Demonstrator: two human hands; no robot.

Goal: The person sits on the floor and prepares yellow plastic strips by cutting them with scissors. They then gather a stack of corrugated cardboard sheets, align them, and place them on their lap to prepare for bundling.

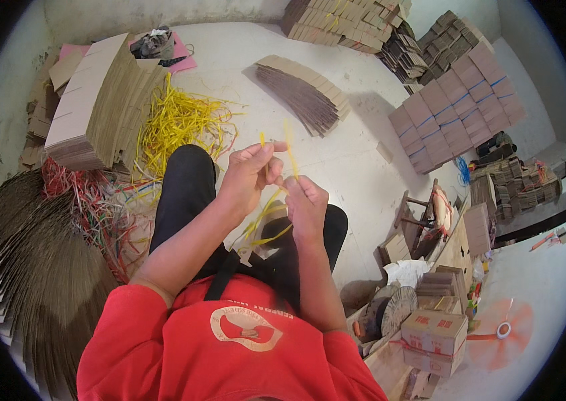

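In front of my knees, my left hand (251, 173) pinches a thin yellow plastic strap between thumb and fingers, with a short piece showing above the thumb. Close beside it on the right, my right hand (307, 203) grips a yellow plastic strap (290, 153) whose upper end stands up and is motion-blurred. Loose yellow lengths (265, 225) hang below the hands, between my legs. Whether both hands hold one and the same strap is hidden by the fingers.
A heap of yellow straps (177, 125) lies left, near stacked cardboard sheets (107, 105) and tangled red and white straps (97, 200). Ahead lies a fanned cardboard stack (300, 92). Right are blue-strapped cardboard bundles (458, 113), a wooden stool (415, 210), a carton (436, 333) and a spinning fan (502, 331).
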